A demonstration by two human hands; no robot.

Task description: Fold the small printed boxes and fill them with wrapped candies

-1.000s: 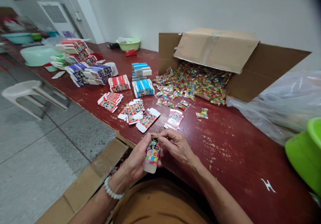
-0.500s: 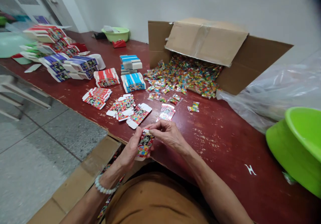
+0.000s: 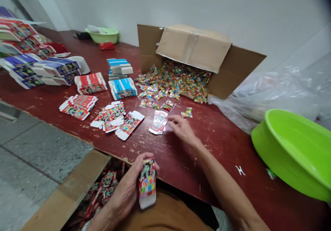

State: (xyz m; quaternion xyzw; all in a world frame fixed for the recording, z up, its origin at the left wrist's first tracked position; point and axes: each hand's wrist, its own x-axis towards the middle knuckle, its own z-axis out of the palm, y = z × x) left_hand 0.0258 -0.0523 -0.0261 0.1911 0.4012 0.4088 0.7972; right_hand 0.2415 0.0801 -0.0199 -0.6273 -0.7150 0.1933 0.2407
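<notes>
My left hand (image 3: 130, 184) is closed around a small printed box (image 3: 147, 182) with a cartoon figure and coloured dots on it. The box is tilted, its white lower flap sticking out toward me. My right hand (image 3: 182, 129) reaches over the table with fingers apart, beside a small stack of flat printed cartons (image 3: 158, 122); I cannot tell whether the fingertips touch it. To the left of that stack lie a flat carton (image 3: 130, 124) and a loose heap of flat cartons (image 3: 110, 116). Wrapped candies (image 3: 168, 105) are scattered behind the stack.
A cardboard box (image 3: 193, 46) on its side spills candies onto the red table (image 3: 207, 176). Bundled red cartons (image 3: 90, 82), blue cartons (image 3: 122, 88) and purple cartons (image 3: 57, 69) stand left. A green basin (image 3: 289, 151) sits right. An open carton (image 3: 69, 189) below holds many filled boxes.
My right hand has left the printed box and moved forward to the flat stack. My left hand has lowered the box toward me. The view has turned to the right.
</notes>
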